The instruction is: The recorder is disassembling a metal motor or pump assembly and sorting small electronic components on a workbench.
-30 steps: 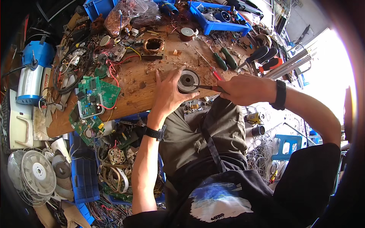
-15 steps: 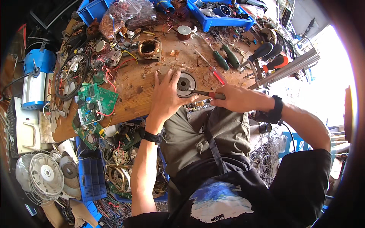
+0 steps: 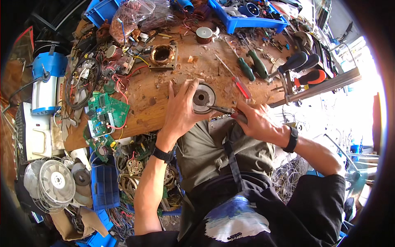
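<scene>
My left hand (image 3: 180,106) is closed on a round metal disc with a raised hub and a dark centre hole (image 3: 201,98), fingers over its left rim and thumb below. The disc is at the front edge of the wooden bench, above my lap. My right hand (image 3: 263,122) grips what look like long-nose pliers (image 3: 223,109), their handles partly hidden by the fingers. Their narrow tip meets the lower right of the disc's face. Beyond the disc lie a screwdriver with a red clear handle (image 3: 242,87) and a green-handled screwdriver (image 3: 246,69).
A copper-wound motor stator (image 3: 162,55) sits farther back on the wooden bench (image 3: 142,107). Green circuit boards (image 3: 108,113) and wires crowd the left. A metal clamp bar (image 3: 325,85) juts out at the right. Blue trays (image 3: 255,25) stand behind; a fan grille (image 3: 57,185) lies lower left.
My right hand has turned and its wrist and forearm have dropped lower, with the tool tip still at the disc's lower right. The whole view has shifted slightly.
</scene>
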The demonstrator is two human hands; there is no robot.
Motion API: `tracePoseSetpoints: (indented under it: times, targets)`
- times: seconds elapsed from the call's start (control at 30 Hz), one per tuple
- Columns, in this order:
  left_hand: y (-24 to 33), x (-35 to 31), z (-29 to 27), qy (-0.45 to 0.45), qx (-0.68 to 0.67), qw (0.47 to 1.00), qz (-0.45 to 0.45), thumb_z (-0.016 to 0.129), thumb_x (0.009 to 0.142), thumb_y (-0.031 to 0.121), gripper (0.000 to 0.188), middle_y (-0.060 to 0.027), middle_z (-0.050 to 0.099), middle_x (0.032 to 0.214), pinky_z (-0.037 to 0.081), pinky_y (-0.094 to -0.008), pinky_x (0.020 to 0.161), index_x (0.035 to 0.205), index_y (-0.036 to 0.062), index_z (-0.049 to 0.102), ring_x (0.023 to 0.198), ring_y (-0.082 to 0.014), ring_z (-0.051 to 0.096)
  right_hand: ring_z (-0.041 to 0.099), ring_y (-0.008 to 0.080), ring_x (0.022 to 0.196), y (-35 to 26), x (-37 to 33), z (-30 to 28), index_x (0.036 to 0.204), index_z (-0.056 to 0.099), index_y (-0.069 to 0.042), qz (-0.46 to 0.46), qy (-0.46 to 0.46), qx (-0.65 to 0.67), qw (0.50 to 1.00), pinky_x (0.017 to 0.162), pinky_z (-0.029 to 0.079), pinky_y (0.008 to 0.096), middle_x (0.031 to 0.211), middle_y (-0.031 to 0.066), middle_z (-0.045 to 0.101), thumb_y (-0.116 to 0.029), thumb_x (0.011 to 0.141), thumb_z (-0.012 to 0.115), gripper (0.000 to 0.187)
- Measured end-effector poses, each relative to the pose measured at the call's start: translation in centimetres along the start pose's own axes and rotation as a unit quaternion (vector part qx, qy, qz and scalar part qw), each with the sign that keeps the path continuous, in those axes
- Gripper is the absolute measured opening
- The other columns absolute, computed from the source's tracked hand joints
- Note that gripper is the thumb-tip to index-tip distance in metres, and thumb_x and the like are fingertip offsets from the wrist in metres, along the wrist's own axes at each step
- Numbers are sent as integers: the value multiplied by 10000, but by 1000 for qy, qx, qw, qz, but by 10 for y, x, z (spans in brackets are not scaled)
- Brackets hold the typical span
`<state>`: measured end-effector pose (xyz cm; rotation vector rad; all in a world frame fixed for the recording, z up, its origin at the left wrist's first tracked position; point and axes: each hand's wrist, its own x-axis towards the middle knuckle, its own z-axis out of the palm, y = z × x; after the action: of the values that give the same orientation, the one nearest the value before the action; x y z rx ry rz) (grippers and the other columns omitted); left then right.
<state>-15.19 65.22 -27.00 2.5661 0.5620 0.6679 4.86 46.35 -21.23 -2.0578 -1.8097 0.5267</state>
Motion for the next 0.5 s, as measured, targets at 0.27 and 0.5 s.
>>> tracePoseSetpoints:
  times: [0.27, 0.5]
  targets:
    - [6, 4, -2, 0, 1, 1000, -8, 965, 716, 483, 1030, -142, 596, 1458, 186, -696, 1265, 1503, 32, 476, 1392, -343, 561, 706, 415, 894, 12, -3, 20, 1125, 617, -79, -21, 71, -57, 996, 716, 556, 521, 969, 171, 699, -162, 888, 762, 290]
    - [0, 0, 3, 9, 40, 999, -3, 967, 696, 531, 1092, -168, 531, 1562, 169, -688, 1274, 1530, 46, 456, 1472, -341, 504, 698, 373, 868, 17, 0, 42, 1063, 615, -74, -65, 157, -43, 984, 687, 560, 473, 938, 124, 653, -123, 840, 765, 272]
